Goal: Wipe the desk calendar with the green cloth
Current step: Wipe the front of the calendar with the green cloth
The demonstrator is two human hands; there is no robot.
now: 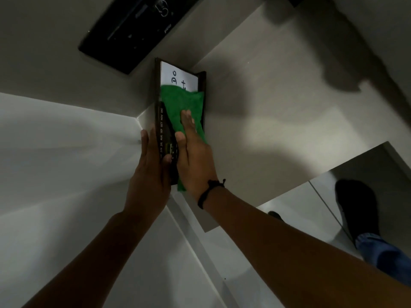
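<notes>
Head view, dim light. My left hand [151, 165] steadies the desk calendar [159, 121] from its left side: fingers [144, 141] lie straight and pressed together along the dark frame edge, thumb hooked over the front near the month strip (JUN to DEC readable). The calendar stands on the pale counter [266, 121], at the counter's left edge where it meets the wall, its white sheet with handwritten letters showing at the far end. My right hand [195, 161] presses the green cloth [182, 101] flat against the calendar's face; its fingers are extended and close together on top of the cloth, not pinching it. The cloth covers the middle of the sheet, and a corner of it pokes out below my right palm. A black cord bracelet [209, 192] sits on my right wrist. A black rectangular device [133, 30] lies further back, well apart from the calendar. My foot in a dark sock [355, 210] shows on the floor at right.
</notes>
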